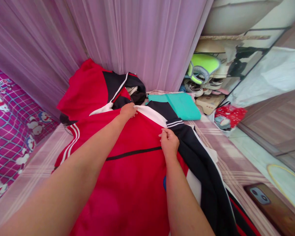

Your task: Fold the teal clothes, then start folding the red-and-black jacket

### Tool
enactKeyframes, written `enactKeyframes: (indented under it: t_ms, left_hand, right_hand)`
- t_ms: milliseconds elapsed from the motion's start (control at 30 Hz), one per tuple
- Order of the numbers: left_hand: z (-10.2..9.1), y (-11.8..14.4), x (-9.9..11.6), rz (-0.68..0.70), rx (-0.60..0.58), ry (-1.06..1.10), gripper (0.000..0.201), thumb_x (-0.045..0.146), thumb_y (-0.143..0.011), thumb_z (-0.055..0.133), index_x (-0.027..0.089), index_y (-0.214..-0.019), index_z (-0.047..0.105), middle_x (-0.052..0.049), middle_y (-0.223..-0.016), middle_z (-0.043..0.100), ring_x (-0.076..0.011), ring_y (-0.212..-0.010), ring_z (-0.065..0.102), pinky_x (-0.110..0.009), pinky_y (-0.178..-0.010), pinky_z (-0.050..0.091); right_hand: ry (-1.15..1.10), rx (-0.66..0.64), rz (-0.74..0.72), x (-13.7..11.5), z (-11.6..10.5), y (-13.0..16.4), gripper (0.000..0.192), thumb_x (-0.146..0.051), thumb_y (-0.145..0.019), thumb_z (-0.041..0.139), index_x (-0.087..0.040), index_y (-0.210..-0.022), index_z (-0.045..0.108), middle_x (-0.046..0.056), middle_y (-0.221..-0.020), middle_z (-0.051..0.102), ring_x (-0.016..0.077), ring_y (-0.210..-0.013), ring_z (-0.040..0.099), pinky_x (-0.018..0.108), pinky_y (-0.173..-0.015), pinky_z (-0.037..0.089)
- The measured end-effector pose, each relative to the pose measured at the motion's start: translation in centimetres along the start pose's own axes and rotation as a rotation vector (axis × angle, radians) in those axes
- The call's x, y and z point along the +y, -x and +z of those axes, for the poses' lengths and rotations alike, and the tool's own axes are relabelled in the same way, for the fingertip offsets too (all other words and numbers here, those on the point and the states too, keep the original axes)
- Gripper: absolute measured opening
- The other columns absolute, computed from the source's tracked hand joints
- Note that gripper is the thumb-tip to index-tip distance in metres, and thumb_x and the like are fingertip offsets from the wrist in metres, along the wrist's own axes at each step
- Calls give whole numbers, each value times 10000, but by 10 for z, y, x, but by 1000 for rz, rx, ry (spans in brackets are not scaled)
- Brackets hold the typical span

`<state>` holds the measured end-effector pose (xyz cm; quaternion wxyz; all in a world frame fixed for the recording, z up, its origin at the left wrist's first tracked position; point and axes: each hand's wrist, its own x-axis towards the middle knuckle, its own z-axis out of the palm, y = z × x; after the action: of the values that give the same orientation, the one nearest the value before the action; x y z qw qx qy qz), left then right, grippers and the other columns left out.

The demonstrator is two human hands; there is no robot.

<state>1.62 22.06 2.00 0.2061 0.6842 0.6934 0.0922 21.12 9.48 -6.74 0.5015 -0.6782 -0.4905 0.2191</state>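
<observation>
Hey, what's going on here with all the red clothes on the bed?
A person leans over a red, black and white jacket spread on a plaid bed cover. The left hand presses the fabric near the collar, and the right hand pinches it by the dark sleeve. A folded teal cloth lies just beyond, and a phone rests at the bed's edge.

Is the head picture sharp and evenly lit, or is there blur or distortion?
Head view: bright daylight, soft shadows; the red jacket and both hands, left hand, right hand, are fairly sharp; the edges bend and blur, smearing the phone.
</observation>
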Motion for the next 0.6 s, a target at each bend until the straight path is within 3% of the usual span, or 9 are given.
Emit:
enactKeyframes:
  t_ms: [133,267,400,500,600]
  left_hand:
    - [29,16,-16,66,104,54,440,250,-989,381,156,-1402,498,-121,-1314,682,-195,-1189,646,-315,-1005,497]
    - [47,55,-35,292,142,116,584,258,-963,419,187,-1538,349,-86,-1499,542,-185,-1377,501,-354,-1155,388]
    - [54,117,-58,491,126,-55,521,395,-1001,355,184,-1447,521,-86,-1539,493,-247,-1485,345,-483,-1243,223]
    - [58,161,-78,473,88,-172,541,459,-1013,324,226,-1462,515,-75,-1536,497,-250,-1483,348,-517,-1247,190]
    - [63,182,-91,406,59,-250,570,492,-1007,336,226,-1488,486,-88,-1566,453,-276,-1499,312,-554,-1239,182]
  right_hand:
    - [123,14,-49,1,2,2,324,-329,-859,478,-242,-1000,757,27,-809,780,198,-704,683,286,-710,497]
    - [237,38,-89,0,2,2,289,-314,-847,522,-259,-978,774,40,-902,783,205,-753,669,288,-705,476]
    - [261,18,-78,1,2,1,295,-297,-851,525,-244,-1004,772,51,-921,773,206,-756,652,295,-712,469]
    - [253,31,-98,2,2,1,290,-309,-853,525,-250,-990,773,41,-882,767,200,-733,635,292,-697,458]
    - [262,23,-88,0,0,2,293,-314,-850,526,-247,-989,775,42,-861,762,202,-725,631,296,-695,451]
